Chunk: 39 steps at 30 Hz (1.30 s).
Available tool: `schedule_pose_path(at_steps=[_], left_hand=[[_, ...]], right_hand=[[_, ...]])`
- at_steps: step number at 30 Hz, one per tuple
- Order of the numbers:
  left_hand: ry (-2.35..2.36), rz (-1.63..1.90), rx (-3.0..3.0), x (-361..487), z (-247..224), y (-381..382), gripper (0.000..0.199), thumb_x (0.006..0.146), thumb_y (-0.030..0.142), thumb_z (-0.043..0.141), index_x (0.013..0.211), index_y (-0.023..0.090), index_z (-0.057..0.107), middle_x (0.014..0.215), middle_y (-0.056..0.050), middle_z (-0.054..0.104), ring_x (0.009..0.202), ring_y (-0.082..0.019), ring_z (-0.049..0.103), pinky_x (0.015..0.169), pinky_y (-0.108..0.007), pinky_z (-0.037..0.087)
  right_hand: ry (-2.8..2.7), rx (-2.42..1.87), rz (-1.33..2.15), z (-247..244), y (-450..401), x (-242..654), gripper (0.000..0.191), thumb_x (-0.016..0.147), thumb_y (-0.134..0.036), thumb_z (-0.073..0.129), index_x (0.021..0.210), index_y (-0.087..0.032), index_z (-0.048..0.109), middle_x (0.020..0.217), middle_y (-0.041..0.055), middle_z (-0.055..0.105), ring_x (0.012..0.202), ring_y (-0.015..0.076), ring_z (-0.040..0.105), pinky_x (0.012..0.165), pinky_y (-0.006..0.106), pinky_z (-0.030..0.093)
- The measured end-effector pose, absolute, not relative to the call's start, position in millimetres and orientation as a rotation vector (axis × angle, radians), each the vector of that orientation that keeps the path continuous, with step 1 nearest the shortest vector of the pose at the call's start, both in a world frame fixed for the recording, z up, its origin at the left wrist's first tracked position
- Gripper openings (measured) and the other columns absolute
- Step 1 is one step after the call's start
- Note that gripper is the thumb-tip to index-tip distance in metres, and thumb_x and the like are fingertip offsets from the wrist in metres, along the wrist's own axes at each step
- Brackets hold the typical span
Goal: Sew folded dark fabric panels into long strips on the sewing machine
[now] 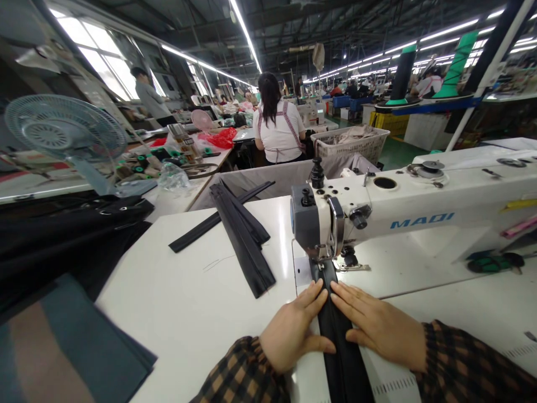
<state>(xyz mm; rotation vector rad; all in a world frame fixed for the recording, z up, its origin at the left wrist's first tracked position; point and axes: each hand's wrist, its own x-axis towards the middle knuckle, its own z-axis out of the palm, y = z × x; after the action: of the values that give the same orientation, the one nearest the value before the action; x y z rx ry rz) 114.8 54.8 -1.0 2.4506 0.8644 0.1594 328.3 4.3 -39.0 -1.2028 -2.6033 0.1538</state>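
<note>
A long black strip (342, 352), with a seam line down its middle, runs under the presser foot of a white sewing machine (373, 207). My left hand (296, 327) lies along its left edge, fingers stretched toward the needle and thumb resting on the strip. On the right edge, my right hand (377, 322) presses down with its fingers extended. Both hands are open and flat, a short way in front of the presser foot. More black strips (243, 240) lie crossed and stacked on the white table (201, 319) to the left.
Dark folded fabric (79, 341) covers the lower left, with black material (62, 246) behind it. A fan (62, 134) stands at the left. Ahead, a person (277, 123) sits facing away beside a white basket (350, 140). Thread cones (455, 67) stand at the upper right.
</note>
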Motion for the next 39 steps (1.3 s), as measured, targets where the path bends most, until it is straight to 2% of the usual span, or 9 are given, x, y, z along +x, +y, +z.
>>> schedule_pose_path(at_steps=[8, 15, 23, 28, 32, 39], left_hand=[[0.878, 0.209, 2.441, 117, -2, 54, 0.079, 0.064, 0.046, 0.065, 0.131, 0.025, 0.028, 0.138, -0.008, 0.027, 0.125, -0.023, 0.028, 0.101, -0.038, 0.031], [0.898, 0.189, 2.459, 122, -1, 54, 0.075, 0.067, 0.039, 0.065, 0.130, 0.021, 0.030, 0.138, -0.011, 0.027, 0.125, -0.022, 0.025, 0.102, -0.036, 0.029], [0.975, 0.269, 2.447, 124, -8, 45, 0.067, 0.070, 0.031, 0.065, 0.128, 0.023, 0.034, 0.137, -0.009, 0.031, 0.123, -0.023, 0.031, 0.099, -0.038, 0.034], [1.070, 0.260, 2.393, 123, -9, 35, 0.050, 0.079, 0.029, 0.053, 0.126, 0.020, 0.038, 0.136, -0.009, 0.031, 0.114, -0.022, 0.044, 0.097, -0.034, 0.038], [1.065, 0.298, 2.405, 124, -11, 33, 0.040, 0.087, 0.022, 0.035, 0.127, 0.018, 0.036, 0.136, -0.009, 0.032, 0.118, -0.018, 0.040, 0.098, -0.032, 0.036], [1.094, 0.379, 2.470, 132, -24, 26, 0.042, 0.086, 0.012, 0.029, 0.128, 0.017, 0.032, 0.137, -0.010, 0.030, 0.122, -0.019, 0.033, 0.097, -0.033, 0.037]], right_hand=[[-2.592, -1.210, 0.171, -38, 7, 328, 0.056, 0.085, -0.030, 0.043, 0.134, -0.011, 0.024, 0.139, 0.0121, 0.022, 0.127, 0.0220, 0.021, 0.102, 0.038, 0.029], [-2.638, -1.252, 0.178, -37, 10, 328, 0.055, 0.087, -0.031, 0.039, 0.135, -0.011, 0.020, 0.140, 0.0113, 0.020, 0.128, 0.0210, 0.017, 0.103, 0.038, 0.026], [-2.570, -1.242, 0.173, -36, 10, 327, 0.053, 0.085, -0.029, 0.040, 0.133, -0.013, 0.026, 0.138, 0.0113, 0.027, 0.126, 0.0212, 0.023, 0.102, 0.039, 0.030], [-2.626, -1.288, 0.162, -31, 3, 326, 0.050, 0.086, -0.030, 0.040, 0.131, -0.012, 0.030, 0.138, 0.0126, 0.026, 0.127, 0.0217, 0.022, 0.102, 0.039, 0.028], [-2.620, -1.283, 0.146, -30, 2, 325, 0.049, 0.085, -0.029, 0.041, 0.130, -0.011, 0.032, 0.137, 0.0139, 0.028, 0.126, 0.0226, 0.023, 0.101, 0.039, 0.030], [-2.642, -1.285, 0.100, -32, 5, 324, 0.050, 0.085, -0.027, 0.040, 0.131, -0.010, 0.030, 0.138, 0.0137, 0.027, 0.126, 0.0232, 0.023, 0.102, 0.039, 0.029]])
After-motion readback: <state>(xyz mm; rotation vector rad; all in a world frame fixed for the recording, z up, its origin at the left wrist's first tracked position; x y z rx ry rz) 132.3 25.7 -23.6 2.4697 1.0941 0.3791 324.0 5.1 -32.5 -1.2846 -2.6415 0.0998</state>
